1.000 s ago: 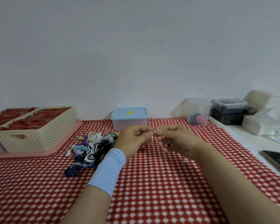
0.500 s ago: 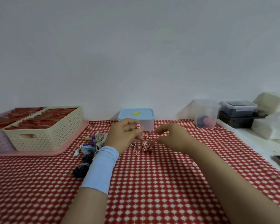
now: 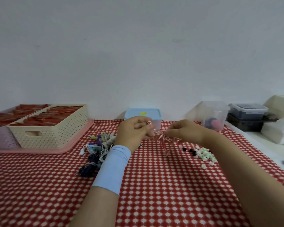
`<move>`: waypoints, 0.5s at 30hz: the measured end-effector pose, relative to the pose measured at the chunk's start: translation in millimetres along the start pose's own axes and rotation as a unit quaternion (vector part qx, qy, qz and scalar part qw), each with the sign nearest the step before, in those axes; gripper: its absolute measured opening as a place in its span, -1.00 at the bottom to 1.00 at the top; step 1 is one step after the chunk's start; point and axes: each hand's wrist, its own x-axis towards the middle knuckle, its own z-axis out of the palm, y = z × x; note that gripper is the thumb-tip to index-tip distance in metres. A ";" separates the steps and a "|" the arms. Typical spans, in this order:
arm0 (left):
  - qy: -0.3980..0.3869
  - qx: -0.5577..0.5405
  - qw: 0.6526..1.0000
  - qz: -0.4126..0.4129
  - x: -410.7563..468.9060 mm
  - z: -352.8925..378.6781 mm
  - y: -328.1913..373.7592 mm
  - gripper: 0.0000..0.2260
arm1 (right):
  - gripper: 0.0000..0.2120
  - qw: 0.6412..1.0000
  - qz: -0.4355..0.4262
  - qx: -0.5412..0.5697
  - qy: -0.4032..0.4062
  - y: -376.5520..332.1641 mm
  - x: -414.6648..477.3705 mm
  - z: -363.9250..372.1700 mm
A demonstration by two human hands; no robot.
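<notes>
checkered cloth (image 3: 154, 185): left hand (image 3: 133, 131) pinches bead (image 3: 149, 123), right hand (image 3: 185, 131) pinches cord (image 3: 162, 136)

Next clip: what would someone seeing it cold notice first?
Two hands meet mid-table above the red checked cloth: the left hand grips a small red-and-white striped piece, while the right hand pinches a tangled red-and-white cord hanging between them. To the left lies a heap of bundled cords. To the right, beside the right forearm, is a scatter of small beads.
</notes>
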 end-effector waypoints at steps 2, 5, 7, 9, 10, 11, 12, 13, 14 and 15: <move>-0.011 -0.002 1.000 0.004 1.5 7.3 -2.9 -0.85 | -0.77 0.996 0.021 0.078 -0.024 1.2 -6.4 -4.9; 0.012 0.078 0.997 0.012 5.4 14.9 -13.0 -0.89 | -0.74 0.994 0.045 0.098 0.014 7.1 -7.0 -0.8; 0.023 0.201 0.979 0.029 7.5 15.3 -20.9 -0.89 | -0.71 0.995 0.046 0.083 0.027 13.9 -3.1 4.6; 0.005 0.288 0.957 0.021 6.5 15.2 -25.9 -0.85 | -0.72 0.994 0.045 0.088 0.037 21.1 -0.8 5.6; -0.010 0.309 0.951 0.009 6.8 15.3 -28.1 -0.84 | -0.76 0.994 0.041 0.085 0.049 24.1 -0.8 3.9; -0.026 0.326 0.945 0.000 6.2 15.5 -28.7 -0.84 | -0.80 0.994 0.035 0.077 0.063 26.7 -1.9 1.4; -0.044 0.339 0.940 -0.005 5.7 15.4 -29.3 -0.86 | -0.80 0.995 0.028 0.068 0.074 29.3 -2.4 -1.1; -0.063 0.355 0.933 -0.006 5.0 15.9 -28.6 -0.87 | -0.80 0.994 0.022 0.062 0.085 32.4 -2.6 -3.1; -0.080 0.368 0.926 -0.002 5.0 16.2 -28.0 -0.88 | -0.78 0.994 0.017 0.059 0.095 36.0 -2.4 -4.6; -0.095 0.380 0.920 0.003 4.7 16.1 -27.1 -0.89 | -0.75 0.993 0.013 0.050 0.106 39.9 -2.4 -5.7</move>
